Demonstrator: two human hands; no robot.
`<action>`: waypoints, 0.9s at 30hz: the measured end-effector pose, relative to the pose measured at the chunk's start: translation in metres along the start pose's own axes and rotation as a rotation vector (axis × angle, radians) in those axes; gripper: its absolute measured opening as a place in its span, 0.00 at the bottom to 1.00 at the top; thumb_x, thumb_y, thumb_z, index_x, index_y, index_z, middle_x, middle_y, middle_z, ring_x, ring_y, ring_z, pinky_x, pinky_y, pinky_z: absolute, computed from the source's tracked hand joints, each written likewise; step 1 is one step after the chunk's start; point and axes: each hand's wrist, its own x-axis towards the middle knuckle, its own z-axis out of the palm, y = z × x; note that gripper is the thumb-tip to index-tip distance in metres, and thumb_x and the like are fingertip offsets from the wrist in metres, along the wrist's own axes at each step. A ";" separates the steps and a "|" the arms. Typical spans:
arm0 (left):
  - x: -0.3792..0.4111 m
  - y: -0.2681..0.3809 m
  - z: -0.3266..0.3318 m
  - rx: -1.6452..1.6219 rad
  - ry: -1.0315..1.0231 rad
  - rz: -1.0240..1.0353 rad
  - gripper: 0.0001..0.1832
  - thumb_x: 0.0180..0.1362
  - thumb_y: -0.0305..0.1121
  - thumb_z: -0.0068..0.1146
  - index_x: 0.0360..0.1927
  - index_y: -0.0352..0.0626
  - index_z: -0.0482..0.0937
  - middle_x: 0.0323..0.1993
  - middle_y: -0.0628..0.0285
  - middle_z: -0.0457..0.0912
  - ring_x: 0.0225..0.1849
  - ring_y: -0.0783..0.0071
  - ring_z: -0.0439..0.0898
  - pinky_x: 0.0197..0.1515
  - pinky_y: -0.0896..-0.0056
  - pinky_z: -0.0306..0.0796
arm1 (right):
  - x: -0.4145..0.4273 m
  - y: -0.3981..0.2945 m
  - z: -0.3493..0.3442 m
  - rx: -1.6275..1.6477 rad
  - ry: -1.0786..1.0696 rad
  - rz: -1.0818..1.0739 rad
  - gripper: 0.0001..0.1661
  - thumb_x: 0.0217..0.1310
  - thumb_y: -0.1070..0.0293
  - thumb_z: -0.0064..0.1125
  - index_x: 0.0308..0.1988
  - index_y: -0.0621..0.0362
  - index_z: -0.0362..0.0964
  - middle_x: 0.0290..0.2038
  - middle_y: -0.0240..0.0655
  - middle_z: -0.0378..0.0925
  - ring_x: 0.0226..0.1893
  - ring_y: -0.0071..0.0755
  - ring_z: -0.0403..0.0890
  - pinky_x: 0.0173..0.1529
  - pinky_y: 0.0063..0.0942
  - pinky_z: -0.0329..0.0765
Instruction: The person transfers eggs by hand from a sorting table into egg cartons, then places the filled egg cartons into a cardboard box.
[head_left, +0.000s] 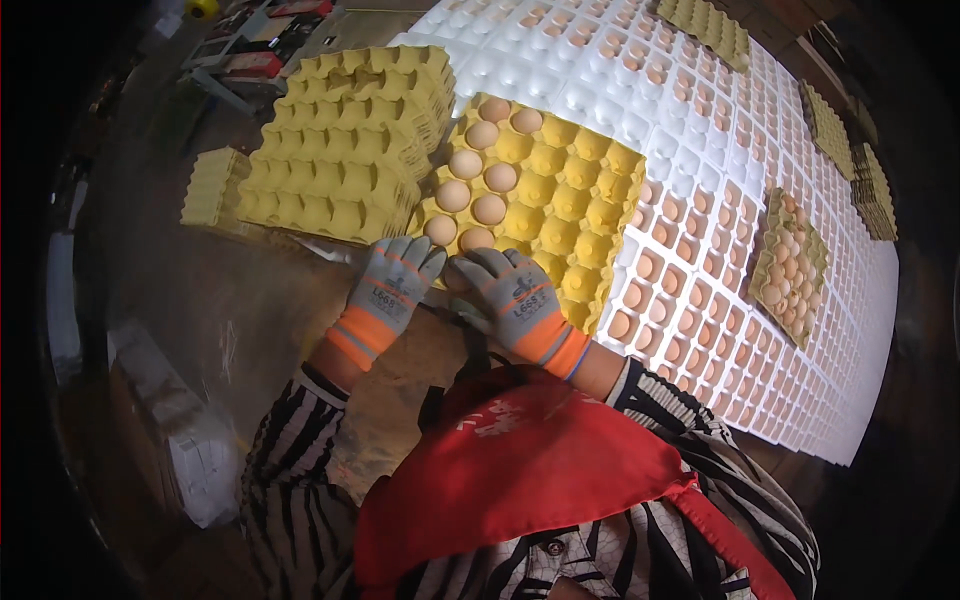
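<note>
A yellow molded-pulp egg tray (577, 172) lies before me with several brown eggs (466, 163) in its left columns and bare cups at the right. Both my hands wear grey and orange work gloves and meet at the tray's near left corner. My left hand (390, 289) has its fingertips beside the nearest left egg (440, 230); whether anything is under them is hidden. Under the curled fingers of my right hand (517, 300), another egg (455, 280) shows partly; its grip on that egg is unclear.
Stacked yellow egg trays (322, 165) stand left of the tray, touching or nearly touching it. White foam trays (675, 150), many filled with eggs, spread out behind and to the right. A pulp tray of eggs (791, 266) rests on them. A plastic-wrapped box (199, 480) stands at lower left.
</note>
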 end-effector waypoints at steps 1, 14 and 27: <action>0.003 -0.005 -0.002 -0.015 0.003 0.022 0.20 0.58 0.33 0.52 0.55 0.49 0.78 0.55 0.59 0.76 0.56 0.61 0.74 0.60 0.59 0.66 | 0.006 -0.008 0.007 -0.146 -0.034 0.018 0.29 0.55 0.57 0.65 0.56 0.53 0.72 0.48 0.40 0.74 0.46 0.49 0.77 0.50 0.43 0.75; 0.010 -0.026 -0.012 -2.024 0.275 -0.354 0.13 0.62 0.24 0.48 0.50 0.36 0.74 0.48 0.58 0.75 0.52 0.66 0.77 0.52 0.69 0.77 | 0.022 0.002 -0.013 0.316 0.162 0.483 0.24 0.59 0.65 0.63 0.55 0.57 0.72 0.46 0.37 0.75 0.45 0.34 0.79 0.51 0.31 0.77; 0.052 -0.018 -0.012 -0.051 -0.201 -0.064 0.22 0.54 0.34 0.58 0.55 0.52 0.75 0.45 0.60 0.76 0.45 0.61 0.78 0.40 0.65 0.75 | 0.040 0.024 -0.035 0.607 0.229 0.360 0.24 0.56 0.68 0.66 0.54 0.52 0.74 0.49 0.37 0.75 0.40 0.30 0.83 0.39 0.29 0.82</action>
